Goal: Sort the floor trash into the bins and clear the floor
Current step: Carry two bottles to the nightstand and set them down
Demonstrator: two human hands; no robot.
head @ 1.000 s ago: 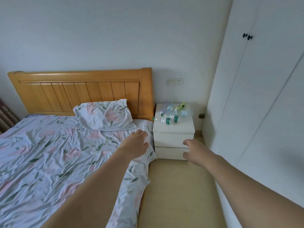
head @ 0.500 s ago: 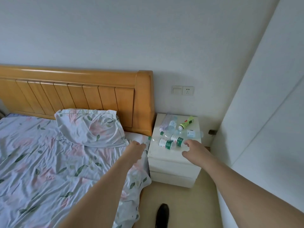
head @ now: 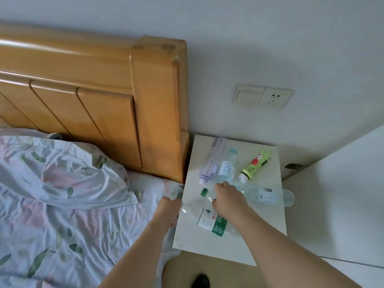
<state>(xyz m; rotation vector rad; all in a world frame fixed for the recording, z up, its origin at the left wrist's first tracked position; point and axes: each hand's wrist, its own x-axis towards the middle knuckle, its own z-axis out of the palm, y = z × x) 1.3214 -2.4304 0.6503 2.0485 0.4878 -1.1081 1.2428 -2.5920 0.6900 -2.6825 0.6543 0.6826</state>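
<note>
Several empty plastic bottles lie on a white nightstand [head: 268, 231]: a purple one [head: 212, 161], a clear one with a pale blue cap [head: 227, 167], a green one [head: 255, 166] and a clear one with a barcode label [head: 268, 196]. My right hand [head: 228, 200] lies over a green-capped bottle [head: 204, 192], fingers curled round its body. A bottle with a green-and-white label [head: 212, 222] lies at the front. My left hand [head: 168, 208] is at the nightstand's left edge by that bottle's neck, fingers curled; its grip is hidden.
A bed with a flowered sheet [head: 62, 225], a pillow [head: 68, 173] and a wooden headboard [head: 104, 90] fills the left. A white wardrobe [head: 342, 204] stands to the right. A switch and socket [head: 262, 96] are on the wall. A dark shoe [head: 200, 281] shows on the beige floor.
I have come closer to the nightstand and look down on it. My right hand moved from its front onto the green-capped bottle. My left hand moved from the bed to the nightstand's edge.
</note>
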